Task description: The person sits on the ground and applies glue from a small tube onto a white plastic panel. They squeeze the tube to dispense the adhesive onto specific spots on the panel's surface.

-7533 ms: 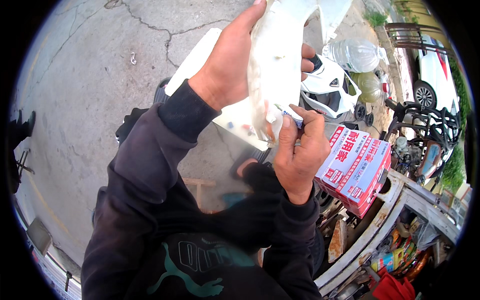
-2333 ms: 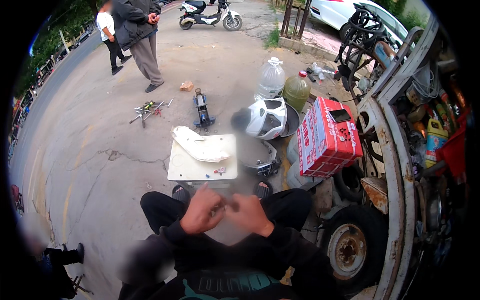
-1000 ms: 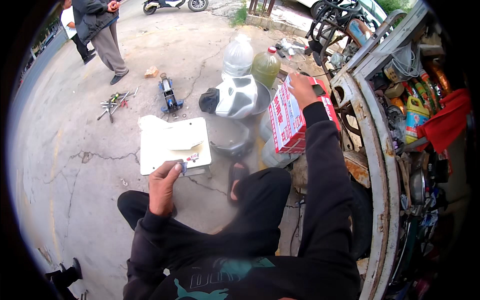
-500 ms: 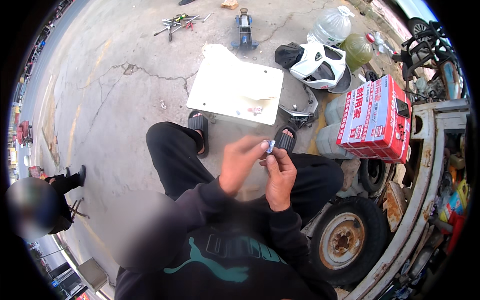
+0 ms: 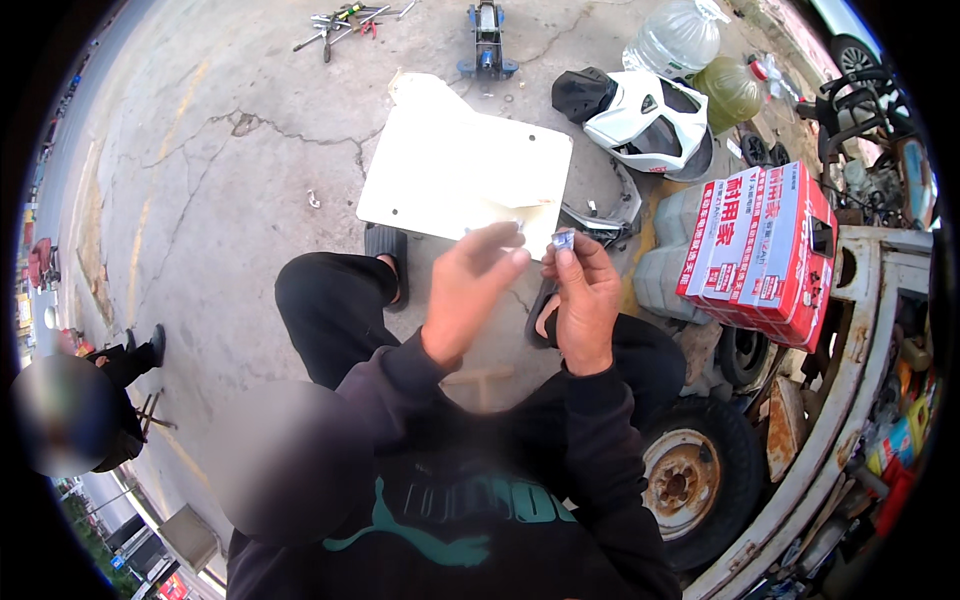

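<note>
My right hand (image 5: 585,300) pinches a small blue-and-silver packet (image 5: 563,241) between thumb and fingers, held upright. To its left is my left hand (image 5: 470,290), thumb and forefinger apart, blurred a little by motion. A tiny pale scrap (image 5: 519,227) shows by the left fingertips; whether it touches them or lies on the surface behind is unclear. Just beyond both hands stands a low white-topped table (image 5: 450,165), with a cream sheet (image 5: 520,205) partly covered by my left hand.
Right of the table lie a white-and-black fairing (image 5: 650,125), water containers (image 5: 675,40) and a red-and-white carton (image 5: 755,240). A wheel (image 5: 690,480) and rusty frame (image 5: 850,350) line my right side. Farther off are a floor jack (image 5: 487,45) and hand tools (image 5: 350,25). A person (image 5: 120,370) is at far left.
Both hands have moved forward toward the table. They were together on the packet; my left hand has come away from it, and it stays in my right hand.
</note>
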Available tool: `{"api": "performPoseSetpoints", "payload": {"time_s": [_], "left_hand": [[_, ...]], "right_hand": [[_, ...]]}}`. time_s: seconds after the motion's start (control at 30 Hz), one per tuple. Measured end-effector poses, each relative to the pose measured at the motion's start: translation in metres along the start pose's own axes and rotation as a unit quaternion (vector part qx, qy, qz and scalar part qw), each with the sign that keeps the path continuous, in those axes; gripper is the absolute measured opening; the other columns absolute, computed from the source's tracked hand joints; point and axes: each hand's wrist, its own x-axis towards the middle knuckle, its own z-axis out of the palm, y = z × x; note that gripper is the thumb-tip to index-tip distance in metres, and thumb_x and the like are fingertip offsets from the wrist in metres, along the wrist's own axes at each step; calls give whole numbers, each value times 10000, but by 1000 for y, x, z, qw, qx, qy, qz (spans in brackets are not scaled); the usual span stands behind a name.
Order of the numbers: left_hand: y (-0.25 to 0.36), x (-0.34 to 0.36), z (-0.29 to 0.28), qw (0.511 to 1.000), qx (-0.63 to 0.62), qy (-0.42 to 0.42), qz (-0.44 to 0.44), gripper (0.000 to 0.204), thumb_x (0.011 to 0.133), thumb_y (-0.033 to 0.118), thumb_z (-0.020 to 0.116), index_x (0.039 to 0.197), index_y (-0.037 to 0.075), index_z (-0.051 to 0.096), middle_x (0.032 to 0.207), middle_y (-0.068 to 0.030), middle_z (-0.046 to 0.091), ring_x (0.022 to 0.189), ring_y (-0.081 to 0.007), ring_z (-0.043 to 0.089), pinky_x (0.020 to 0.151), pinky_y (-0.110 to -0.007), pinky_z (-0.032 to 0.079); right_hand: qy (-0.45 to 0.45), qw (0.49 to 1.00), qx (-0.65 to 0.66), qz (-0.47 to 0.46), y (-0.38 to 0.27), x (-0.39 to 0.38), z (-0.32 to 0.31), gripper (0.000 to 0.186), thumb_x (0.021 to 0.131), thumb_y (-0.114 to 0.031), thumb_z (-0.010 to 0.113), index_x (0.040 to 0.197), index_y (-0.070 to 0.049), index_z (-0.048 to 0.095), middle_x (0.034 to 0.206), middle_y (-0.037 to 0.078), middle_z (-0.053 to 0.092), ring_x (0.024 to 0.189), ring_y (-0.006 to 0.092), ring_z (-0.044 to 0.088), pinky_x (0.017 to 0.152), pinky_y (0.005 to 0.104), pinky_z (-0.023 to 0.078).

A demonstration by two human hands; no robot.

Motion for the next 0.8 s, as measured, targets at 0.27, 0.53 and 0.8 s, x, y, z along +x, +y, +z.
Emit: {"api": "performPoseSetpoints", "payload": {"time_s": [0.27,0.53,0.8], "left_hand": [[-80,141,-57,980,-1,121,-159,596,1014,399,644,1331,-87,509,1222,-173,608,1180,-287,617,1053,-425,472],[-89,181,-81,979,-104,91,-150,365,987,137,581,1301,-32,504,1194,-167,619,1101,-276,666,948,-414,563],[3,184,-60,966,-259,-21,-9,446,876,37,465,1317,-17,494,1214,-145,609,1108,-276,637,1010,-433,535]], "right_hand": [[-70,973,-190,111,7,177,-26,384,997,-211,712,1296,20,645,1144,56,725,1057,112,664,931,268,464],[-66,976,-171,121,12,189,-9,402,988,-160,707,1297,85,624,1146,113,732,1077,174,684,973,292,503],[-134,990,32,25,-96,143,13,266,1001,-79,634,1238,38,661,1081,122,729,936,178,694,898,323,538]]}}
